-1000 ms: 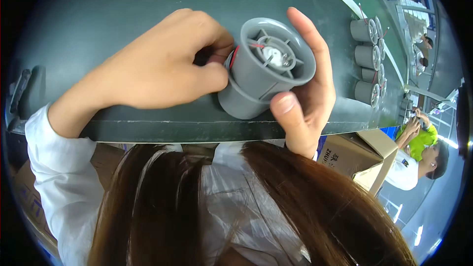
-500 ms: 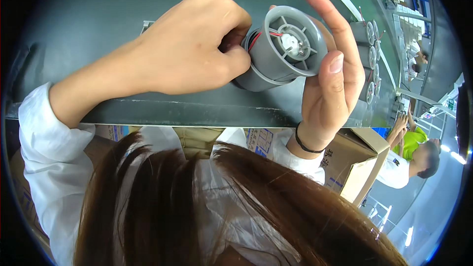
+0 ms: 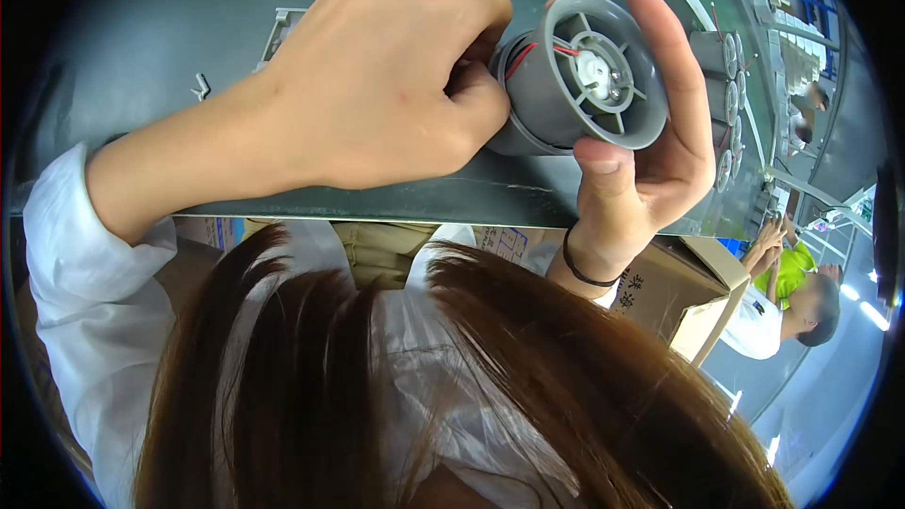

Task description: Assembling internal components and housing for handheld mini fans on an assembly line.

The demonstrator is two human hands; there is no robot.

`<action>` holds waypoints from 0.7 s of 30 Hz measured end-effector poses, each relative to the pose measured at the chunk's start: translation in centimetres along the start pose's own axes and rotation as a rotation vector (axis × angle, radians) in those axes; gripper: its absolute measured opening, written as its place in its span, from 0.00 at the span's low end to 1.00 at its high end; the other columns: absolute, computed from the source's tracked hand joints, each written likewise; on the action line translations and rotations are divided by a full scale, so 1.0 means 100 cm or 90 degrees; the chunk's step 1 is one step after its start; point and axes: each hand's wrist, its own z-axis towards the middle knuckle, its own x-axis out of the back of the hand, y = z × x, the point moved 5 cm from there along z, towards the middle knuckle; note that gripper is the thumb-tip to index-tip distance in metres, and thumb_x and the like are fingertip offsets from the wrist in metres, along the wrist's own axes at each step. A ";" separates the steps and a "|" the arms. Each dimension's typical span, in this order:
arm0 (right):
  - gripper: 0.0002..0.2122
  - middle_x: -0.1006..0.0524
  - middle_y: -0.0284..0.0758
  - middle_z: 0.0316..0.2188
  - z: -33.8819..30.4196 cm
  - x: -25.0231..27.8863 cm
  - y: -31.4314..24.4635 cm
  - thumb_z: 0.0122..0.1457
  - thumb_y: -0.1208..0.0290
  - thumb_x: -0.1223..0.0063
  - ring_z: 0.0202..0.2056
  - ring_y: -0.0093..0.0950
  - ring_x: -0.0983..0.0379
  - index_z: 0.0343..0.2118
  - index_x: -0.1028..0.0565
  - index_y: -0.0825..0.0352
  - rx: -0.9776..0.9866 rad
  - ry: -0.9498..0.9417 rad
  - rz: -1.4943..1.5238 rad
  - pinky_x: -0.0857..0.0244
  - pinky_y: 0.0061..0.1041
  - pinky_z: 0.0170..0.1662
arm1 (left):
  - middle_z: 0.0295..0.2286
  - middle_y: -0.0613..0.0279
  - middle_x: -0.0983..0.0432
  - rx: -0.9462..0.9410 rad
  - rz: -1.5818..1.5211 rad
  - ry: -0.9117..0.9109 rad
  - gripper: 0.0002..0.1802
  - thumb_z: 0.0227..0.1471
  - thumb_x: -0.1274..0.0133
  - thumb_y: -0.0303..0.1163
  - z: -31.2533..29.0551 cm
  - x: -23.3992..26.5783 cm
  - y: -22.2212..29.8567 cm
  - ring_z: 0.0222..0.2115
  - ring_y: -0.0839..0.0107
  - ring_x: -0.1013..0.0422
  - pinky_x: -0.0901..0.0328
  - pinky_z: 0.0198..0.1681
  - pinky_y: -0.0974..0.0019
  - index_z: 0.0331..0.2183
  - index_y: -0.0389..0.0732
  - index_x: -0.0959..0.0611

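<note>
A grey round fan housing with a spoked open end, a white hub and red wires is held above the dark green table, its spoked end turned up to the right. My right hand curves around that end, thumb at the lower rim and fingers along the far side. At the housing's other end my left hand is closed, thumb and bent fingers against its edge. Whatever lies inside that left grip is hidden behind the knuckles.
Several similar grey housings with red wires stand at the right of the table. Behind my left wrist are a grey frame-like part and a small metallic piece. An open cardboard box sits below the table edge; co-workers are farther right.
Both hands and the fan housing have shifted right and slightly up. My right thumb has come down to the housing's lower rim. The small metallic piece now shows beside my left forearm.
</note>
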 end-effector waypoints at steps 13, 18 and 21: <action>0.42 0.29 0.57 0.45 -0.020 0.002 0.021 0.39 0.59 0.30 0.49 0.41 0.31 0.53 0.39 0.79 0.061 -0.004 -0.019 0.38 0.35 0.54 | 0.17 0.54 0.33 -0.051 0.132 -0.049 0.09 0.32 0.50 0.19 -0.001 0.002 0.005 0.17 0.57 0.34 0.41 0.20 0.61 0.25 0.35 0.26; 0.41 0.30 0.60 0.44 -0.017 0.007 0.019 0.42 0.63 0.32 0.50 0.46 0.32 0.55 0.44 0.79 0.044 -0.063 0.056 0.41 0.40 0.54 | 0.18 0.54 0.32 -0.099 0.171 -0.059 0.12 0.32 0.51 0.20 0.000 0.005 0.017 0.18 0.56 0.33 0.40 0.20 0.58 0.28 0.34 0.25; 0.40 0.32 0.62 0.44 -0.016 0.008 0.018 0.40 0.67 0.39 0.50 0.47 0.34 0.55 0.45 0.79 0.019 -0.146 0.078 0.43 0.39 0.54 | 0.18 0.55 0.33 -0.073 0.270 -0.158 0.14 0.33 0.51 0.21 -0.007 0.002 0.009 0.18 0.55 0.33 0.40 0.20 0.57 0.30 0.35 0.25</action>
